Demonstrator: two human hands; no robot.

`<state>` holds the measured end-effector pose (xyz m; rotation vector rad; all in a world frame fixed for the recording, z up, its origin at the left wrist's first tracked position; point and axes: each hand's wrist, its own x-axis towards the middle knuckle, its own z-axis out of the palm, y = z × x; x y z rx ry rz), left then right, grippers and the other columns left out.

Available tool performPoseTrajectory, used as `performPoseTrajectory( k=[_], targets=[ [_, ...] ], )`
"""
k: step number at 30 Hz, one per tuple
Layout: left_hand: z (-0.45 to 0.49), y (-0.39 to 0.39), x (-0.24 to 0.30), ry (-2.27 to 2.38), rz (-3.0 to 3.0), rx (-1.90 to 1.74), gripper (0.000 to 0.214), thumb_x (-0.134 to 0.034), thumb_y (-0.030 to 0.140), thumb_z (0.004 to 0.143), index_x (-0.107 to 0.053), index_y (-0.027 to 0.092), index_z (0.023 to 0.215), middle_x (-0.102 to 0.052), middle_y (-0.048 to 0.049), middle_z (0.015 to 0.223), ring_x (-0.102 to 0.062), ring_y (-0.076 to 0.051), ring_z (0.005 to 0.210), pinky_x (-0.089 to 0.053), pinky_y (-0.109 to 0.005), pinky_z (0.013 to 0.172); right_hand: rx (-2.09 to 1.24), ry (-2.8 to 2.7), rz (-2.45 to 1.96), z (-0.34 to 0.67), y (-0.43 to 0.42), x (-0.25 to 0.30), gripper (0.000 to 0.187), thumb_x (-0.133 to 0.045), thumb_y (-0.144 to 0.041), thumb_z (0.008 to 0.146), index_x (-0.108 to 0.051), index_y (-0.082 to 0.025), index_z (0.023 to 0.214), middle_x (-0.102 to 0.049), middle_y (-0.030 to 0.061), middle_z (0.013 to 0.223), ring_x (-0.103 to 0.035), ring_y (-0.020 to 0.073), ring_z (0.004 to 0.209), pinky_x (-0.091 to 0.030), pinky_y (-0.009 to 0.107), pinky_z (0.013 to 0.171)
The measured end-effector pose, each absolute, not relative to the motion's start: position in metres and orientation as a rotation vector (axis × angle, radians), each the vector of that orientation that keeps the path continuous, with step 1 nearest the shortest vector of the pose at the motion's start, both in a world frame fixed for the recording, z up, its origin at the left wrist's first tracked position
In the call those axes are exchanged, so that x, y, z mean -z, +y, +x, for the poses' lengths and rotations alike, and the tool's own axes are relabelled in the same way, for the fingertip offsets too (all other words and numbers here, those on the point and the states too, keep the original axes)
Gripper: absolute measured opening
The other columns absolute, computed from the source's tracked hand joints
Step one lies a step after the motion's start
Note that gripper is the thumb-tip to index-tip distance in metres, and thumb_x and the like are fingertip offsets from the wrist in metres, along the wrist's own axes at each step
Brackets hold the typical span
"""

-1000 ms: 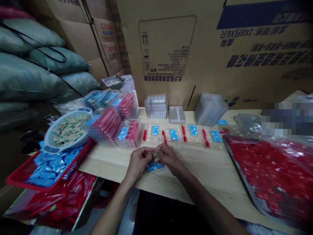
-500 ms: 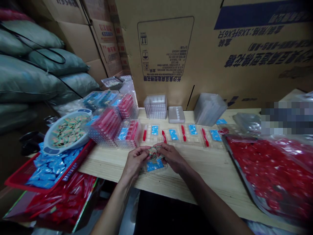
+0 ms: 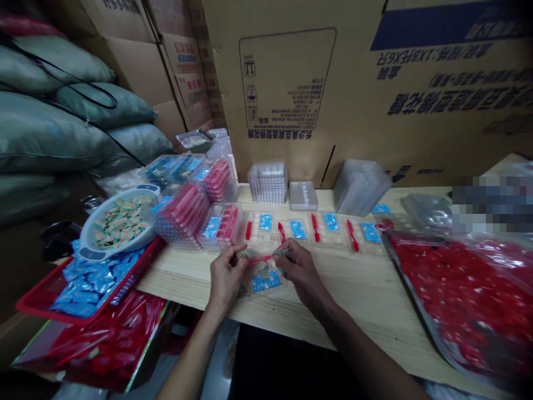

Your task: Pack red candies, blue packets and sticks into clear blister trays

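Surface: a pale wooden table (image 3: 366, 300) runs from left to right, its near edge in front of the person.
Left hand (image 3: 227, 272): fingertips pinched on the left end of a thin red strip (image 3: 260, 258).
Right hand (image 3: 302, 269): fingertips pinched on the right end of the same strip.
Strip: held level between the two hands, just above a clear tray (image 3: 266, 278) at the near middle of the table; a blue packet (image 3: 263, 281) lies in that tray.
Far row: open trays (image 3: 316, 228), each with a red stick and a blue packet, lie side by side beyond the hands.
Left of the hands: filled trays in stacks (image 3: 187, 208), a white bowl (image 3: 119, 222) of coloured pieces, and a red basket (image 3: 83, 283) of blue packets hanging over the table's left end.
Right: a large clear bag of red pieces (image 3: 466, 300) on a metal tray.
Far edge: empty clear trays in a stack (image 3: 267, 182).
Room: big cardboard boxes (image 3: 375, 83) stand close behind the table; grey-green sacks (image 3: 50, 128) are piled at far left. The light is dim.
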<state>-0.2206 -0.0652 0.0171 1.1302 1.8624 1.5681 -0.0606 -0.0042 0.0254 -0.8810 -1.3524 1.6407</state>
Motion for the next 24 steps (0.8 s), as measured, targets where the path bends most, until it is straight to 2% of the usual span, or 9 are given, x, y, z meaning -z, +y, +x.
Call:
performPoseTrajectory(
  k=[3,6,8,10,15,19,22,24],
  targets=[
    [-0.216,-0.063,-0.023,1.6,0.916,-1.566,0.047,-0.076,0.038,0.071,-0.071,0.014,0.111,-0.067,0.0,0.07,-0.06,-0.013,0.063,-0.051,-0.024,0.061,-1.465,-1.593,-0.928,-0.059,0.001,-0.019,0.024,-0.06,-0.028,0.076,-0.066,-0.018,0.097,-0.058,-0.0042,0.062,-0.05,0.0118,0.054,-0.039,0.022,0.05],
    [-0.208,-0.06,-0.025,1.502,0.813,-1.579,0.053,-0.081,0.04,0.067,-0.071,0.013,0.111,-0.072,-0.0038,0.078,-0.064,-0.015,0.068,-0.053,-0.026,0.064,-1.198,-1.788,-0.924,-0.064,0.001,-0.009,0.031,-0.054,-0.02,0.079,-0.069,-0.02,0.106,-0.073,0.0032,0.088,-0.065,0.018,0.076,-0.052,0.031,0.071],
    [-0.206,-0.058,-0.022,1.473,0.808,-1.565,0.055,-0.082,0.041,0.066,-0.072,0.014,0.113,-0.074,-0.006,0.084,-0.066,-0.016,0.07,-0.053,-0.026,0.066,-1.079,-1.888,-0.89,-0.068,-0.003,-0.007,0.036,-0.051,-0.015,0.08,-0.069,-0.021,0.11,-0.074,0.0051,0.105,-0.068,0.0205,0.094,-0.053,0.035,0.086],
    [-0.206,-0.057,-0.017,1.46,0.834,-1.534,0.057,-0.081,0.042,0.067,-0.071,0.014,0.115,-0.074,-0.0067,0.085,-0.065,-0.016,0.07,-0.053,-0.026,0.066,-0.978,-1.99,-0.899,-0.07,-0.009,-0.008,0.042,-0.049,-0.011,0.081,-0.067,-0.02,0.117,-0.071,0.0075,0.116,-0.066,0.0219,0.104,-0.051,0.037,0.094],
    [-0.207,-0.058,-0.006,1.52,0.961,-1.462,0.05,-0.077,0.039,0.072,-0.071,0.016,0.116,-0.072,-0.0058,0.089,-0.061,-0.014,0.069,-0.049,-0.026,0.066,-0.81,-2.274,-0.98,-0.068,-0.02,-0.016,0.056,-0.046,-0.005,0.081,-0.054,-0.013,0.135,-0.067,0.0137,0.123,-0.064,0.0233,0.11,-0.049,0.037,0.098],
    [-0.207,-0.061,-0.006,1.489,0.903,-1.405,0.051,-0.073,0.04,0.076,-0.069,0.014,0.12,-0.064,-0.0002,0.07,-0.053,-0.011,0.06,-0.042,-0.022,0.058,-0.782,-2.344,-1.196,-0.062,-0.021,-0.018,0.058,-0.048,-0.008,0.084,-0.047,-0.004,0.141,-0.068,0.0197,0.119,-0.066,0.0281,0.106,-0.051,0.04,0.095],
    [-0.205,-0.062,-0.011,1.377,0.759,-1.395,0.059,-0.074,0.038,0.076,-0.061,0.014,0.128,-0.061,0.0022,0.068,-0.052,-0.009,0.058,-0.039,-0.019,0.056,-0.827,-2.337,-1.18,-0.061,-0.023,-0.017,0.055,-0.048,-0.011,0.086,-0.046,-0.005,0.142,-0.065,0.02,0.124,-0.066,0.0279,0.109,-0.051,0.04,0.095],
    [-0.202,-0.062,-0.015,1.315,0.693,-1.388,0.061,-0.075,0.035,0.074,-0.059,0.015,0.129,-0.062,0.0016,0.072,-0.054,-0.008,0.06,-0.041,-0.019,0.059,-0.85,-2.357,-1.078,-0.062,-0.026,-0.017,0.059,-0.048,-0.008,0.084,-0.045,-0.006,0.142,-0.062,0.0189,0.131,-0.062,0.0265,0.116,-0.049,0.038,0.099]
  ],
)
